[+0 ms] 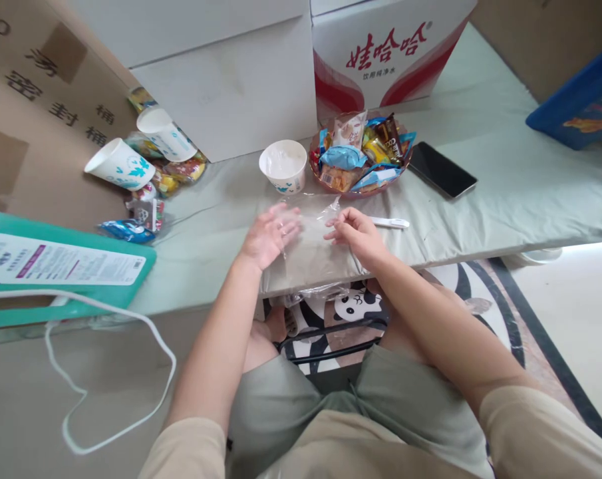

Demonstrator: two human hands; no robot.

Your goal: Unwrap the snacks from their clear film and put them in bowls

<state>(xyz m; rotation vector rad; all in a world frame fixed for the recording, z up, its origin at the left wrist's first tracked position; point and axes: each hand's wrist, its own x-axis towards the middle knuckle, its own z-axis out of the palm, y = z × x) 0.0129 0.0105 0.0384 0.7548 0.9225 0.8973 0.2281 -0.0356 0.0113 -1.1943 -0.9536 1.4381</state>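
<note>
Clearly, the cloth-covered table [510,199] ran the width of the scene, its near edge just in front of the person's knees; along the back stood the white carton [251,100] and the red-and-white carton [375,60], while the green container [66,266] bounded the left; the widest room for moving lay to the right, between the phone [443,169] and the blue package [580,106]; less remained ahead, where the snack bowl [350,191] and the paper cup [283,178] stood just beyond the hands.

The cartons, the green container and the blue package were all cut off by the borders; the white handle [391,223] was partly covered by the right hand [363,238]; that hand's thumb and fingers were bent and near one another, though I could not tell whether they pinched anything; the left hand [269,238] was spread, fingers apart, its tips slightly blurred.

Between the two hands, on the cloth, lay the plastic film [310,253]; it looked thin, clear and wrinkled, with bright glints near the right fingertips; its outline was hard to follow, and crumpled clear plastic hung at the table's near edge, perhaps part of it.
</note>
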